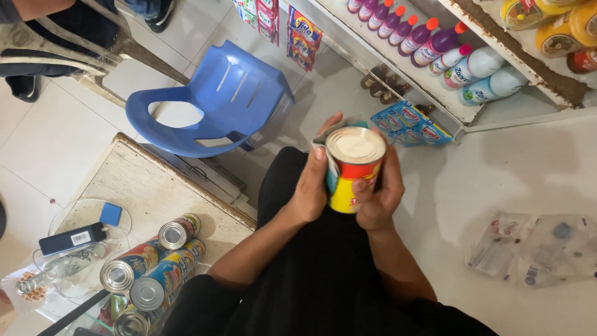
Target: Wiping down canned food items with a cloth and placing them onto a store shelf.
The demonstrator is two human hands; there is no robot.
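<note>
Both my hands hold one tin can [353, 163] upright over my lap; it has a pale metal lid and a red, yellow and blue label. My left hand [309, 186] wraps its left side, thumb up near the rim, and a loose flap of label sticks out above the fingers. My right hand [380, 198] grips the right side with the thumb on the label's front. I am seated in black clothing.
Several similar cans [152, 267] lie on their sides on a worn low table [155, 190] at lower left. A blue plastic chair [214, 102] stands ahead. Shelves with bottles [429, 43] run upper right. Clear plastic bags [538, 249] lie on the floor at right.
</note>
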